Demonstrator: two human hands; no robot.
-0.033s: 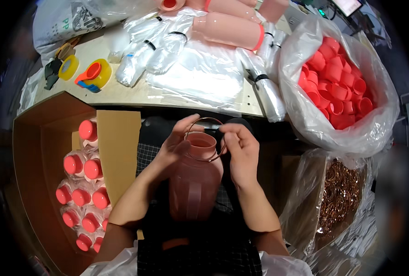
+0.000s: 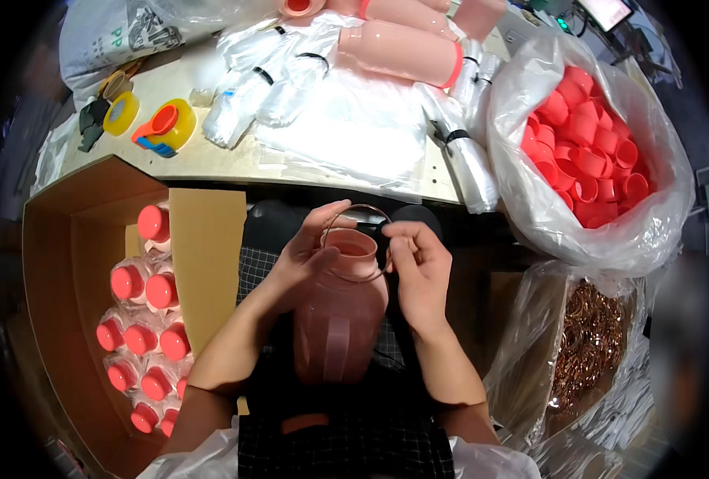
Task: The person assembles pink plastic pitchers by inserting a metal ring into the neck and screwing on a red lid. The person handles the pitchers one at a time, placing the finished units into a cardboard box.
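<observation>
At frame centre, my left hand point(image 2: 310, 251) grips the pink bottle point(image 2: 340, 319) by its neck while my right hand point(image 2: 418, 267) fingers pinch a wire ring point(image 2: 354, 211) over its mouth; nothing has shifted, ring unseated.

Translucent pink plastic bottle point(image 2: 340, 319), glossy

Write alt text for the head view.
Both hands, left hand and right hand, fit a thin wire ring at the mouth of an uncapped pink bottle; a bag of red caps lies at right.
</observation>
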